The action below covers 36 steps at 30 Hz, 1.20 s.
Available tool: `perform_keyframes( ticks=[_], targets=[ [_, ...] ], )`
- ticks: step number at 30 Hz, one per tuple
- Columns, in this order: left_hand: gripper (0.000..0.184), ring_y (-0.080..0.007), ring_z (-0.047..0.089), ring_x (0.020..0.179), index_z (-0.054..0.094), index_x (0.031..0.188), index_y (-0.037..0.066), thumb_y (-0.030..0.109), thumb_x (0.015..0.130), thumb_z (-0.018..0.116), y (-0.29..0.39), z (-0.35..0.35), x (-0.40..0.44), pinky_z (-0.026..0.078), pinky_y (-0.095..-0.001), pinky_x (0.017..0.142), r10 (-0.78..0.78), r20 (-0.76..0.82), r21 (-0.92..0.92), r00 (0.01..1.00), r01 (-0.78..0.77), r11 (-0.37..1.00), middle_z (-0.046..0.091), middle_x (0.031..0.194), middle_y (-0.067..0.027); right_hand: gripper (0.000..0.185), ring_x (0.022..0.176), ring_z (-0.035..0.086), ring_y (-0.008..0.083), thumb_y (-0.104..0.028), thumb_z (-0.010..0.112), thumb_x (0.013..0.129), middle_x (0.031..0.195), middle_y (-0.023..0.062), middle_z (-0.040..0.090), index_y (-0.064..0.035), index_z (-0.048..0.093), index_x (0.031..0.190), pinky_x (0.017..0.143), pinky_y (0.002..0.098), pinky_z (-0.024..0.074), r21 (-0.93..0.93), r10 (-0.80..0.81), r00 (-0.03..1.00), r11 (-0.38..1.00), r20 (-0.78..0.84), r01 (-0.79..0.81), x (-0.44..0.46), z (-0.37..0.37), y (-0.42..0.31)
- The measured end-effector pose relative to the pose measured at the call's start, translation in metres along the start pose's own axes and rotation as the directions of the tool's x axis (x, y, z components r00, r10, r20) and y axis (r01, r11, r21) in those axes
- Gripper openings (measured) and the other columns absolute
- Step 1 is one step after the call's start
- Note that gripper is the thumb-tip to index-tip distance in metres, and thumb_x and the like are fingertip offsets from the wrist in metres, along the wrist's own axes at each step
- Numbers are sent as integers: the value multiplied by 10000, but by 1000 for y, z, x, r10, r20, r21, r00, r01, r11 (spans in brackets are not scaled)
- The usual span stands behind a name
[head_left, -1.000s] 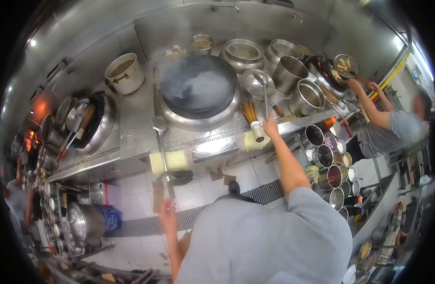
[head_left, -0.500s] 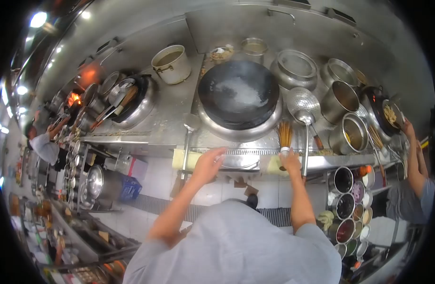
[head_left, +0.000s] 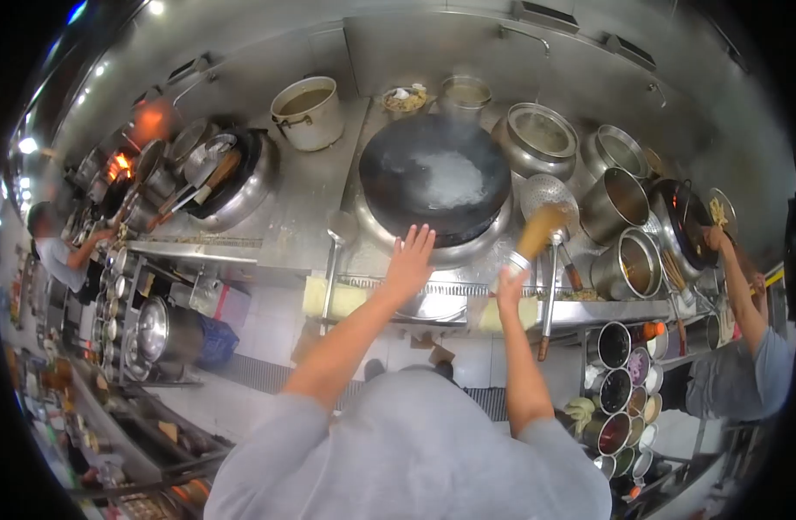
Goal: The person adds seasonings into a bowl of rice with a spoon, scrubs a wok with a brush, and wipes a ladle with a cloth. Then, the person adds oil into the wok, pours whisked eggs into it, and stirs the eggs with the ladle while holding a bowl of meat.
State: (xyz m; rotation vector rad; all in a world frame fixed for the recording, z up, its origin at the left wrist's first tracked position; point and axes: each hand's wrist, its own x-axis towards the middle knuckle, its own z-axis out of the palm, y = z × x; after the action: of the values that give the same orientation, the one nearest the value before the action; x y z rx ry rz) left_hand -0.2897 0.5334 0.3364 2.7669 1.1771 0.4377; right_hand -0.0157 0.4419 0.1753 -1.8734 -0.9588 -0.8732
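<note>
Brush [head_left: 541,234] tilts upright in the closed right hand [head_left: 510,290]; the left hand [head_left: 409,262] spreads wide, palm down, near the wok [head_left: 434,173], its arm reaching forward.

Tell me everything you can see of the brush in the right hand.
The brush is a bundle of tan strips, bamboo-like but blurred, with a pale band near its lower end. The right hand grips it there, hiding part. It tilts, bristles away from the person and rightward, near the wok. They overlap the perforated strainer in view; I cannot tell whether they touch.
</note>
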Motion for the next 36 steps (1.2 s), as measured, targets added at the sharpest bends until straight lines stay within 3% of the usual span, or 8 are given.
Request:
perform_keyframes(
  ticks=[2, 3, 8, 14, 21, 27, 30, 36],
  targets=[
    [774, -362, 187, 1456, 300, 1486, 55, 254, 845, 685, -5, 4, 0, 253, -555, 1131, -20, 30, -30, 999, 21, 999, 222, 1569, -164, 623, 641, 631, 236, -349, 603, 922, 1055, 167, 573, -40, 336, 1393, 438, 353, 532, -88, 406, 110, 440, 907, -894, 48, -14, -43],
    [766, -358, 186, 1457, 298, 1489, 62, 257, 852, 677, -5, -10, -2, 250, -556, 1132, 21, 25, -59, 999, -19, 998, 218, 1572, -159, 680, 638, 627, 241, -360, 652, 888, 1052, 174, 587, -47, 332, 1400, 450, 353, 530, 131, 431, 481, 625, 763, -769, -10, 63, 12],
    [613, -371, 359, 1364, 448, 1411, 92, 146, 841, 666, -36, -71, -76, 335, -457, 1102, -67, -138, -471, 988, -6, 882, 359, 1495, -173, 850, 1029, 625, 423, -353, 717, 780, 1151, 282, 620, -42, 317, 1462, 920, 454, 493, 130, 270, 608, 837, 746, -532, 131, -24, -62],
    [394, -322, 621, 1041, 608, 1238, 70, 59, 846, 640, -101, -134, -166, 498, -376, 886, -393, -224, -563, 892, 211, 799, 630, 1163, -155, 618, 772, 688, 375, -288, 716, 760, 1075, 244, 665, -85, 547, 1319, 661, 422, 565, 289, -418, 348, 884, 839, 367, 225, 16, -140],
    [295, -292, 656, 917, 629, 1151, 20, 12, 857, 628, -141, -115, -221, 517, -358, 791, -469, -247, -454, 848, 326, 829, 666, 1007, -155, 504, 640, 678, 341, -364, 648, 862, 930, 223, 680, -89, 535, 1269, 647, 433, 550, 50, 49, 334, 958, 941, -281, 160, 136, -260],
    [285, -261, 660, 882, 630, 1137, -9, -19, 853, 607, -175, -120, -352, 517, -335, 783, -743, -221, -453, 632, 608, 652, 668, 976, -156, 649, 1000, 657, 390, -505, 649, 808, 1085, 203, 677, -196, 507, 1361, 886, 480, 519, 118, -162, 136, 951, 977, 286, 196, 51, -177],
    [275, -243, 662, 889, 639, 1120, -10, -35, 849, 598, -184, -121, -348, 518, -326, 784, -815, -226, -498, 534, 656, 568, 669, 987, -150, 584, 899, 677, 401, -468, 657, 824, 917, 225, 696, -102, 555, 1268, 761, 501, 550, -24, -207, 534, 920, 820, 392, 206, 130, -147],
    [265, -324, 639, 917, 651, 1115, 22, 8, 855, 606, -145, -148, -222, 506, -391, 806, -519, -218, -448, 827, 387, 806, 659, 987, -171, 564, 696, 702, 298, -438, 574, 913, 1075, 219, 657, 0, 503, 1261, 559, 369, 586, -48, 194, 292, 896, 936, -441, 152, 135, -315]
  ],
)
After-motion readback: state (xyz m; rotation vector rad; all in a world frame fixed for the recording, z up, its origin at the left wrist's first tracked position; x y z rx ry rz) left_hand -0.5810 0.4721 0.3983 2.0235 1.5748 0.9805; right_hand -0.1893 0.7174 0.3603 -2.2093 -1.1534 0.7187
